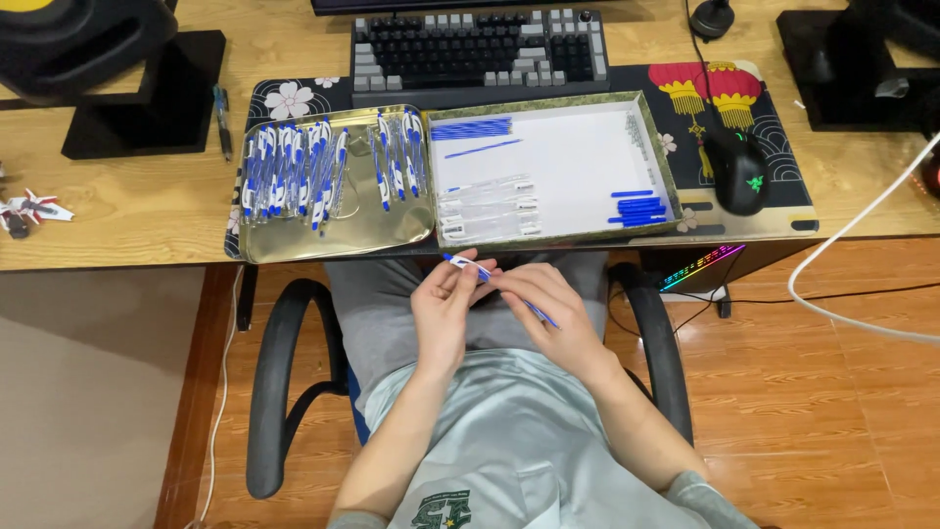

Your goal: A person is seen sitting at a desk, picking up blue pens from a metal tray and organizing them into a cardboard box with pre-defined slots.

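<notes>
At the far left a small red and white toy (pixel 27 211) lay on the desk (pixel 127 211), beside a black stand (pixel 147 93) whose top was cut off by the frame. A metal tray (pixel 392 230) held rows of blue and white pens (pixel 294 171), too crowded to count. Below it, over the lap, the left hand (pixel 441 313) pinched the white end of a pen (pixel 468 264) between thumb and fingertips. The right hand (pixel 548 309) had its fingers curled close around a thin blue refill (pixel 539 313), most of which the hand hid; whether it joined the pen could not be made out. Above lay a shallow box lid (pixel 558 171) with blue refills (pixel 641 211) and clear pen parts (pixel 490 206), hard to tell apart. A keyboard (pixel 480 49) stood behind, partly cut off. A black mouse (pixel 739 171) rested on the patterned mat (pixel 774 211).
</notes>
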